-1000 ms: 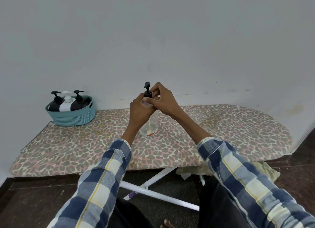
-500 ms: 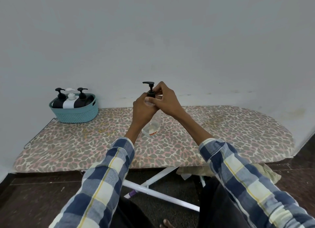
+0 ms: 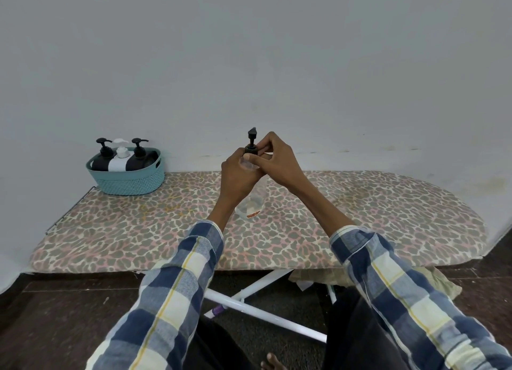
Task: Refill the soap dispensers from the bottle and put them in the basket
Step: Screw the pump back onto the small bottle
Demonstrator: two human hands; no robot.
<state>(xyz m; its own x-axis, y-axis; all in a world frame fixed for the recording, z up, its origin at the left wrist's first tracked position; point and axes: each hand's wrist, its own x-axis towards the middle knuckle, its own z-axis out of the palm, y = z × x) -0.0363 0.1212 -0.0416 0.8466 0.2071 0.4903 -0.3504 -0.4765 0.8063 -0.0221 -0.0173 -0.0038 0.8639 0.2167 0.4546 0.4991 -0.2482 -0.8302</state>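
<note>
Clear dispenser held upright just above the ironing board, near its middle. Left hand wraps its neck; right hand pinches black pump cap on top. Teal basket at board's far-left end w/ 2 black pump bottles + 1 white.

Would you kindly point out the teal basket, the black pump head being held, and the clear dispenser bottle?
teal basket (image 3: 130, 182), head view, on its woven front wall.
black pump head (image 3: 251, 141), head view, on its stem above the collar.
clear dispenser bottle (image 3: 253, 205), head view, on its lower body below the hands.
</note>
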